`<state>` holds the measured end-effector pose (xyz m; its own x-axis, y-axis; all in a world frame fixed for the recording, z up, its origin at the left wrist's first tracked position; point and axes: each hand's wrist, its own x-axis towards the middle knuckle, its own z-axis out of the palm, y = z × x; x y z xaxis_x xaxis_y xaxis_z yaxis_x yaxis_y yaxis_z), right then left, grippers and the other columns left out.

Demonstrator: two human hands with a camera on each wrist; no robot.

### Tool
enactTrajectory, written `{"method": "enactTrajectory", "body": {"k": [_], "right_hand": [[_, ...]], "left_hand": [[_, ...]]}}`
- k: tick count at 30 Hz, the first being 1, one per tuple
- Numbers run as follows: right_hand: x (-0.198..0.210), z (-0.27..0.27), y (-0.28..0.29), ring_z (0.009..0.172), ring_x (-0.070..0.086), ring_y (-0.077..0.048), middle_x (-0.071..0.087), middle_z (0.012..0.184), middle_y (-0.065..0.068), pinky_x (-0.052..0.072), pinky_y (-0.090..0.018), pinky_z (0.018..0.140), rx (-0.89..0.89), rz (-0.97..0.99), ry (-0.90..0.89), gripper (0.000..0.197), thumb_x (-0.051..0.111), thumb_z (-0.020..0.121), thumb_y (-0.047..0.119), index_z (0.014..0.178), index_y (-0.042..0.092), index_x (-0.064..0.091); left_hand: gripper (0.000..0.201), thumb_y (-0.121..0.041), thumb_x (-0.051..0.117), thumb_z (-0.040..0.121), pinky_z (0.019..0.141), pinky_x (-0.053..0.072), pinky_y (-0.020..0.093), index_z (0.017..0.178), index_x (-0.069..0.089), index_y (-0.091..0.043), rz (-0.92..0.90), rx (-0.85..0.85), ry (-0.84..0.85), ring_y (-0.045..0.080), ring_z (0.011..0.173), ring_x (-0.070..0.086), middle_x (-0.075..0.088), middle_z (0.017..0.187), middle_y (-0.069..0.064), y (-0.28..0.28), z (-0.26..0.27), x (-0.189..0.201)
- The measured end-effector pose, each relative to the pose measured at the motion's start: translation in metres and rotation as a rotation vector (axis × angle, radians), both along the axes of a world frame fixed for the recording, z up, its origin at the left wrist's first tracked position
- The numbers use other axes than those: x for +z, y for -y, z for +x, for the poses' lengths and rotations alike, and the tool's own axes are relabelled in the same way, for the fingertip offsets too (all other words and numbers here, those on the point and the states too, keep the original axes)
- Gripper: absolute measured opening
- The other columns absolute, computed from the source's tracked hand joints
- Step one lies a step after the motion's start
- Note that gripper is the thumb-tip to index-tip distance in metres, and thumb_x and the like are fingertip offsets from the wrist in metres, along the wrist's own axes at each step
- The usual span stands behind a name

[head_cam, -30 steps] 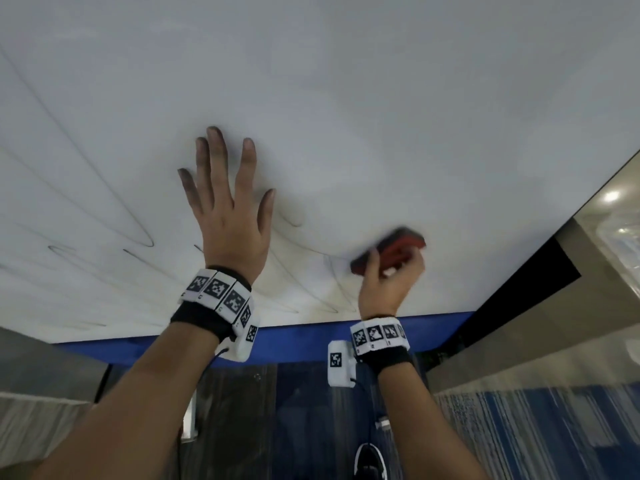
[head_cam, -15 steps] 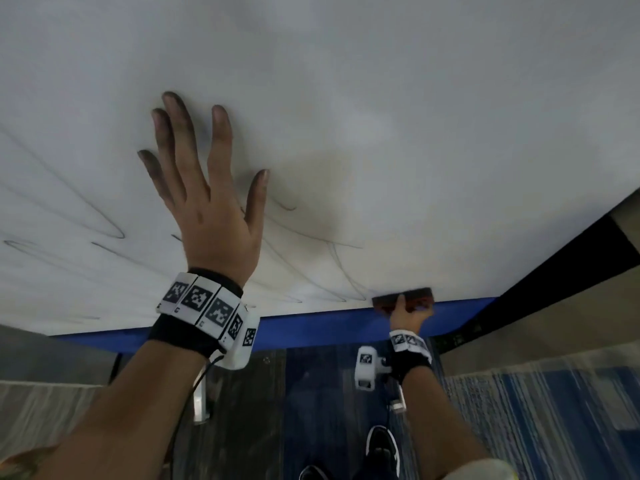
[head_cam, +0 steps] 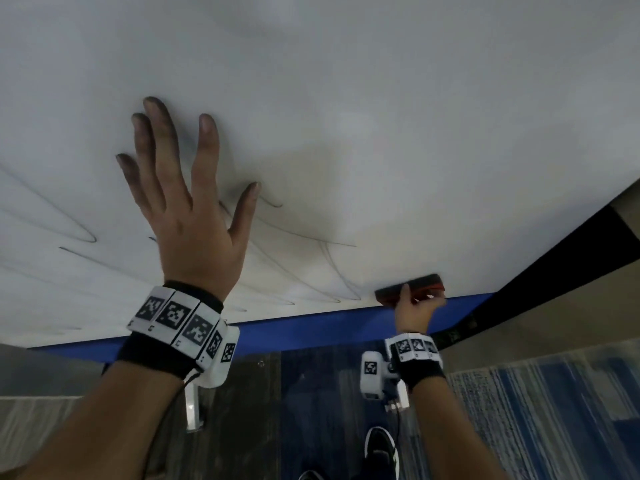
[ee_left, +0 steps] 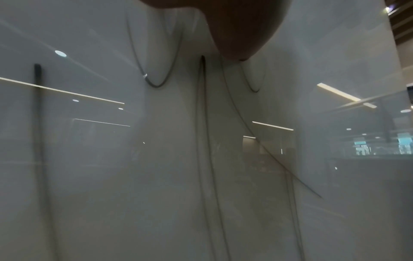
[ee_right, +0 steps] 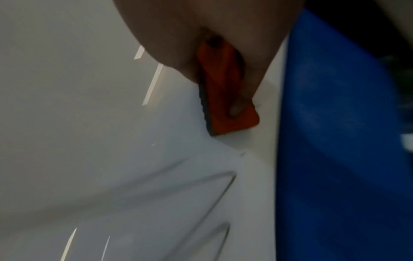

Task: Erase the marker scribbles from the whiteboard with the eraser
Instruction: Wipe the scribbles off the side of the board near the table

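The whiteboard (head_cam: 346, 81) fills the upper head view, with thin black marker scribbles (head_cam: 298, 237) looping across its lower left part. My left hand (head_cam: 187, 188) lies flat on the board with fingers spread, over some of the lines. My right hand (head_cam: 414, 306) grips a red eraser (head_cam: 420, 287) and holds it against the board just above the blue bottom edge (head_cam: 311, 327). In the right wrist view the eraser (ee_right: 225, 98) shows its dark felt side on the board, close to more scribbles (ee_right: 223, 194). The left wrist view shows scribbles (ee_left: 208, 141) on the glossy board.
Below the board lies a striped blue and grey carpet (head_cam: 536, 417). My shoe (head_cam: 381, 448) stands on the floor under the right wrist. A dark panel (head_cam: 554, 258) runs along the board's right edge.
My right hand carried the eraser down from the middle of the board to its bottom edge, wiping lines on the way. The left hand stayed flat on the board.
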<state>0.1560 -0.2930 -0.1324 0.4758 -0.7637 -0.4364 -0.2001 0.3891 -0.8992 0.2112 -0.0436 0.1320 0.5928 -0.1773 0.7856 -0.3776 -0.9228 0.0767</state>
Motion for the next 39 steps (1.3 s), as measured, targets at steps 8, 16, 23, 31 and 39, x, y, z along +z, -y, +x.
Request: {"method": "enactTrajectory", "body": {"k": [8, 16, 23, 31, 39], "right_hand": [[-0.03, 0.003, 0.038, 0.11, 0.056, -0.036, 0.055, 0.134, -0.014, 0.047, -0.063, 0.099, -0.009, 0.274, -0.084, 0.042, 0.061, 0.094, -0.007, 0.131, 0.011, 0.054], [0.014, 0.012, -0.126, 0.098, 0.06, -0.032, 0.056, 0.105, -0.006, 0.054, -0.061, 0.092, 0.166, 0.078, 0.044, 0.052, 0.076, 0.077, 0.001, 0.095, 0.034, 0.04], [0.15, -0.001, -0.11, 0.095, 0.052, -0.012, 0.046, 0.107, -0.007, 0.052, -0.02, 0.074, 0.137, -0.562, 0.424, 0.04, 0.077, 0.086, 0.005, 0.104, 0.018, 0.043], [0.104, 0.002, -0.112, 0.09, 0.055, -0.017, 0.044, 0.105, -0.002, 0.055, -0.04, 0.062, 0.248, -0.691, 0.349, 0.043, 0.081, 0.084, 0.016, 0.104, 0.023, 0.043], [0.123, 0.001, -0.115, 0.08, 0.053, -0.007, 0.051, 0.09, 0.004, 0.048, -0.026, 0.072, 0.221, -0.506, 0.295, 0.046, 0.084, 0.08, 0.013, 0.088, 0.025, 0.041]], "left_hand": [[0.067, -0.045, 0.056, 0.103, 0.122, 0.016, 0.064, 0.154, 0.025, -0.014, 0.104, 0.034, -0.032, 0.053, 0.146, 0.023, 0.027, 0.155, 0.039, -0.01, -0.003, -0.001], [0.068, -0.045, 0.058, 0.103, 0.121, 0.017, 0.066, 0.154, 0.026, -0.013, 0.091, 0.044, -0.039, 0.05, 0.147, 0.021, 0.027, 0.156, 0.038, -0.007, -0.005, -0.003], [0.067, -0.043, 0.06, 0.102, 0.119, 0.02, 0.067, 0.152, 0.03, -0.011, 0.081, 0.04, 0.006, 0.046, 0.145, 0.021, 0.032, 0.152, 0.038, -0.006, -0.001, -0.009], [0.068, -0.044, 0.062, 0.1, 0.119, 0.019, 0.066, 0.152, 0.031, -0.012, 0.09, 0.041, 0.036, 0.045, 0.145, 0.019, 0.024, 0.154, 0.029, -0.008, 0.003, -0.017], [0.067, -0.043, 0.058, 0.103, 0.123, 0.011, 0.061, 0.155, 0.024, -0.018, 0.073, -0.006, 0.001, 0.036, 0.15, 0.01, 0.016, 0.158, 0.02, -0.01, 0.002, -0.02]]}}
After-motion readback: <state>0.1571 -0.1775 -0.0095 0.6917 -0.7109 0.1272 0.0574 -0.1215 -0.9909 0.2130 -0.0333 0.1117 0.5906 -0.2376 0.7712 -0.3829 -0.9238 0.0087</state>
